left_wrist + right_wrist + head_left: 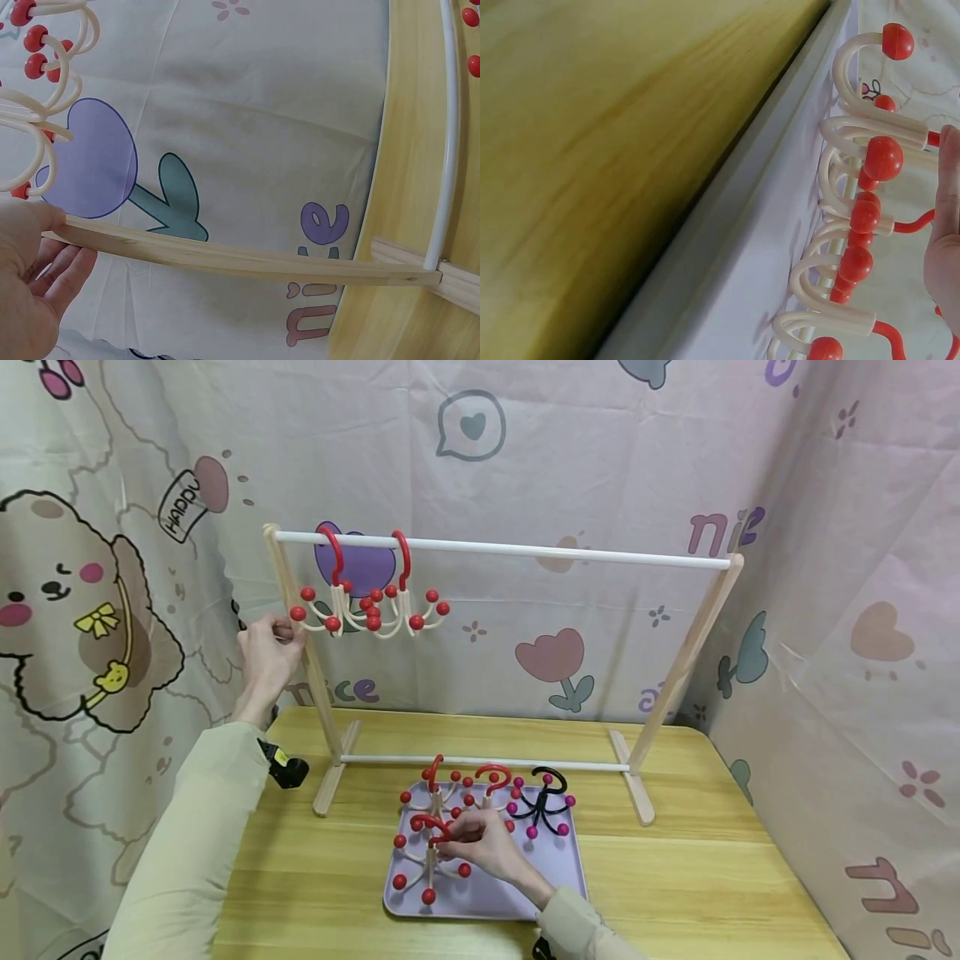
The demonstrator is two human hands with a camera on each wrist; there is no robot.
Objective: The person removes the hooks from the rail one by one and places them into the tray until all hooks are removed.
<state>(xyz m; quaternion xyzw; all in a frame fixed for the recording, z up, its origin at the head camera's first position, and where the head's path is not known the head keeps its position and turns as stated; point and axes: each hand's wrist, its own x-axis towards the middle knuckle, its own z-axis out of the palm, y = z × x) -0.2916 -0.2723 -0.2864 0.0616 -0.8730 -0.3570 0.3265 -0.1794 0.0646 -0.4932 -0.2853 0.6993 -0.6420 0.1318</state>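
Observation:
My left hand (268,656) grips the left wooden post (187,255) of a hanging rack, thumb on one side and fingers on the other. At the tray, my right hand (491,847) pinches the red hook of a cream octopus-shaped hanger (431,862) with red ball tips; its prongs stand at the lilac tray (510,897). Behind it on the tray are two more red-hooked hangers, one of them (437,797) at the left, and a black hanger (540,806) with magenta balls. Two red-hooked hangers hang from the rack's white top bar (495,548), near its left end.
The rack stands on wooden feet (632,777) on the wood-grain table (697,860). A white lower bar (487,763) joins its posts just behind the tray. Printed curtains (480,485) enclose the back and sides.

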